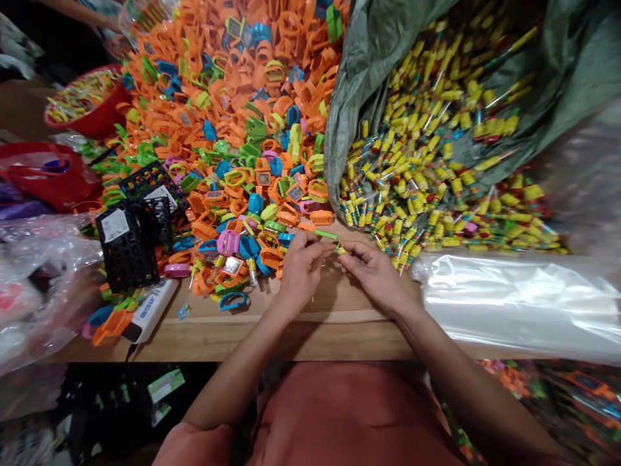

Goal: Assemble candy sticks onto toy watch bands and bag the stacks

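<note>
My left hand (301,270) is closed in a pinch on a thin green plastic strip (326,235), which looks like a toy watch strap. Close against it, my right hand (372,272) pinches a small yellow-capped tube (342,250), mostly hidden by the fingers. The two pieces meet or nearly meet between my fingertips; whether they are joined I cannot tell. Just beyond my left hand spreads a big heap of plastic toy watches (252,155), mostly orange, with green, blue, yellow and pink among them. Past my right hand, yellow-capped tubes (412,175) spill from a grey-green sack (356,84).
Clear plastic bags (514,304) lie flat at the right. Black plastic trays (127,249) and a white box-shaped device (154,310) sit at the left by crumpled plastic wrap (43,278). A red basin (92,120) of small yellow pieces stands behind. The wooden table's edge (310,341) runs before me.
</note>
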`<state>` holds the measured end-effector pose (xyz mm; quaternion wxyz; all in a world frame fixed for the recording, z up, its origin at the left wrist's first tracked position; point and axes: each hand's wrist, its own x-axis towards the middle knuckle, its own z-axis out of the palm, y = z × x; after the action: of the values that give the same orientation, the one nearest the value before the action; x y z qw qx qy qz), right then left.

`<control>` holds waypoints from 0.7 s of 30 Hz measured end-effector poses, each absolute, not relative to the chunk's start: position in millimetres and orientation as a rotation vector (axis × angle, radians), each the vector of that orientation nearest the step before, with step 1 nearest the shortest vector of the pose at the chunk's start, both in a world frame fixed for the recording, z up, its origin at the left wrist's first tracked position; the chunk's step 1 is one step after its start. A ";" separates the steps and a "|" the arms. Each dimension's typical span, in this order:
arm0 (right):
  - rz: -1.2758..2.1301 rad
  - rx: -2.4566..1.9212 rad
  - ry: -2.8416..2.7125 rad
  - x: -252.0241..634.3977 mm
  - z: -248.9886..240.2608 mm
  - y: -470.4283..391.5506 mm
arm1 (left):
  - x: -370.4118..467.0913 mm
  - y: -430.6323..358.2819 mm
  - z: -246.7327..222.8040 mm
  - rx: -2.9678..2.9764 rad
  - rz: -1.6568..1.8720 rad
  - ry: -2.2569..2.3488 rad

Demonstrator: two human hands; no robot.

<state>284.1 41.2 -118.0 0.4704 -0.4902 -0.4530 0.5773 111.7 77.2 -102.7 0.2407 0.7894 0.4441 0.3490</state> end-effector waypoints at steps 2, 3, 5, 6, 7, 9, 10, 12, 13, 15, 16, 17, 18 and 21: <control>1.416 -1.187 -1.088 285.0 -119.1 39.8 | 113.1 74.8 -102.2 2.200 0.960 1.228; 1.414 -1.184 -1.078 285.1 -120.1 39.2 | 113.6 73.9 -101.7 2.210 0.967 1.230; 1.410 -1.186 -1.062 284.4 -122.1 38.0 | 114.4 72.5 -100.5 2.220 0.989 1.228; 1.412 -1.186 -1.051 283.7 -123.0 37.4 | 114.8 71.9 -100.0 2.223 1.006 1.226; 1.412 -1.182 -1.033 282.7 -123.7 36.8 | 115.1 71.4 -99.7 2.226 1.022 1.218; 1.415 -1.161 -0.972 280.3 -124.4 35.7 | 115.6 70.0 -99.8 2.235 1.055 1.199; 1.417 -1.144 -0.936 279.3 -124.4 35.3 | 115.7 69.1 -100.2 2.241 1.063 1.198; 1.421 -1.113 -0.892 278.1 -124.3 35.2 | 115.5 67.4 -101.7 2.263 1.052 1.217; 1.424 -1.103 -0.890 278.1 -124.3 35.4 | 115.1 66.6 -102.6 2.284 1.043 1.228; 1.420 -1.106 -0.926 279.6 -124.3 36.7 | 114.3 65.3 -104.1 2.345 1.031 1.229; 1.404 -1.122 -0.953 280.7 -124.4 37.7 | 114.0 64.8 -104.6 2.383 1.031 1.221; 1.380 -1.144 -0.979 281.8 -124.5 38.8 | 114.1 64.4 -104.9 2.421 1.032 1.216; 1.355 -1.170 -1.004 282.6 -124.6 39.9 | 114.6 63.9 -105.1 2.458 1.030 1.216; 1.293 -1.223 -1.049 281.4 -125.3 42.0 | 118.7 61.1 -106.1 2.549 0.999 1.246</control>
<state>281.4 42.0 -125.3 0.5122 -0.5085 -0.4359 0.5376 118.7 61.1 -106.1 0.0667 0.8455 0.4134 0.3314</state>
